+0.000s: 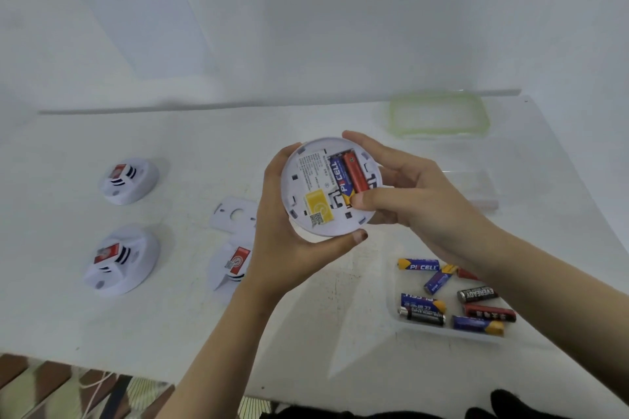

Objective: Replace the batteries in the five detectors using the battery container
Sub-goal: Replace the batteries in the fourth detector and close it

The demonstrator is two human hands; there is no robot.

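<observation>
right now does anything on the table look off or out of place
Nothing looks spilled or broken. One oddity: the detector held in both hands carries two unlike batteries, a blue and yellow one beside a red one. A loose white mounting plate lies on the table, off its detector.

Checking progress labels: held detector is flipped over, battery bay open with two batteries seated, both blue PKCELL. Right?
Not quite. In the head view the detector, held in the left hand, has one blue PKCELL battery and one red battery. The right hand thumb presses their lower ends.
</observation>
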